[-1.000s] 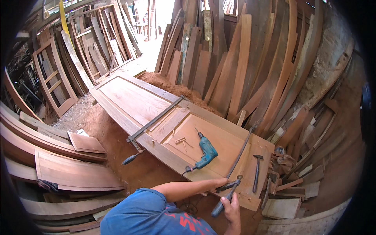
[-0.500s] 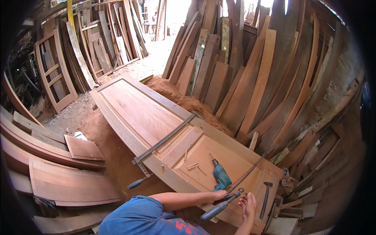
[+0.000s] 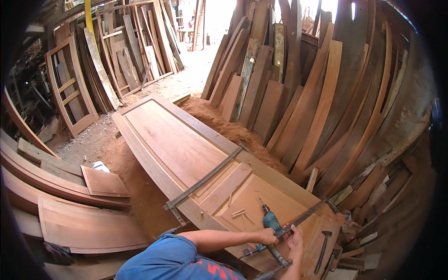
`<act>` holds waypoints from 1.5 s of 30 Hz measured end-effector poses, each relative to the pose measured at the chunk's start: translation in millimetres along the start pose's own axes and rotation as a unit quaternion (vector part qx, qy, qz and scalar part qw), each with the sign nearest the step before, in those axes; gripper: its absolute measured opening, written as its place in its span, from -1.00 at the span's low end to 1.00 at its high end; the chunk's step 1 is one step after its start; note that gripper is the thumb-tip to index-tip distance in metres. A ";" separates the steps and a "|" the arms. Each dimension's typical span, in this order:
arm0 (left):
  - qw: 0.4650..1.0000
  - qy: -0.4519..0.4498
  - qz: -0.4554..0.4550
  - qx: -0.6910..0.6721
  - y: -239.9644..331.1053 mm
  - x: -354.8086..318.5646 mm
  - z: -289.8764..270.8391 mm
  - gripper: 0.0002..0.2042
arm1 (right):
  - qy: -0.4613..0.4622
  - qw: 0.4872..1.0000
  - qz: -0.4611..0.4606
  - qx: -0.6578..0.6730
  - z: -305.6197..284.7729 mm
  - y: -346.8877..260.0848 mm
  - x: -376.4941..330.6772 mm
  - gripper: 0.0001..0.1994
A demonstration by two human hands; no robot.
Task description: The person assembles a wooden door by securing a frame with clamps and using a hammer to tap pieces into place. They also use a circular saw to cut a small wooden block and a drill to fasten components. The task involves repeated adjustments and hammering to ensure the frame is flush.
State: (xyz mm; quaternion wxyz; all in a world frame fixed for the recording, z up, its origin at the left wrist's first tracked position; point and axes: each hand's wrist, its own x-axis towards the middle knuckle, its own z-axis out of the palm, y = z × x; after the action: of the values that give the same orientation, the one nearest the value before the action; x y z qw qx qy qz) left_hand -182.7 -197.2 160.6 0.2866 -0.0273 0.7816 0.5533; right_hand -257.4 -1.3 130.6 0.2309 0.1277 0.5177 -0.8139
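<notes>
A panelled wooden door (image 3: 175, 135) lies flat before me. Across its near end runs a dark metal bar clamp (image 3: 305, 216). My left hand (image 3: 267, 236) grips the near part of this bar. My right hand (image 3: 295, 239) is closed at the bar just to the right of it, with its fingers partly hidden. A blue-green power drill (image 3: 270, 219) rests on the door's panel, partly covered by my left hand and the clamp. Small wooden pegs (image 3: 238, 213) lie left of the drill. To the right of my right hand is a hammer (image 3: 323, 252).
Another bar clamp (image 3: 205, 177) spans the door's middle. Tall planks (image 3: 322, 102) lean along the right side, above a sawdust heap (image 3: 219, 122). Loose wooden panels (image 3: 88, 224) are stacked at the left. Door frames (image 3: 70, 88) stand at the far left.
The near bar clamp has turned, and its bar now lies flatter across the door. My right hand has closed in on the bar. The view has shifted slightly.
</notes>
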 end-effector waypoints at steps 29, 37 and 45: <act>0.925 0.372 0.074 -0.015 -117.4 -429.6 -223.6 -0.80 | -0.421 0.905 -0.045 -0.051 486.3 99.7 -138.4 -0.74; 0.800 0.568 0.010 0.192 -261.5 -564.8 -232.8 -0.87 | -0.432 0.879 0.194 -0.056 620.7 284.1 -190.9 -0.81; 0.769 0.601 -0.105 0.190 -329.6 -620.7 -243.4 -0.80 | -0.478 0.804 0.285 -0.209 676.9 368.4 -188.0 -0.78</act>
State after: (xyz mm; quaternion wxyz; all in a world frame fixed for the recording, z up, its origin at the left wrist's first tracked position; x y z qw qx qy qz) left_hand 352.0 -709.2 231.8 -0.1863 -0.3808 0.8759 0.2305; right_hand 112.7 -697.5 217.9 0.6915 -0.1872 0.4398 -0.5416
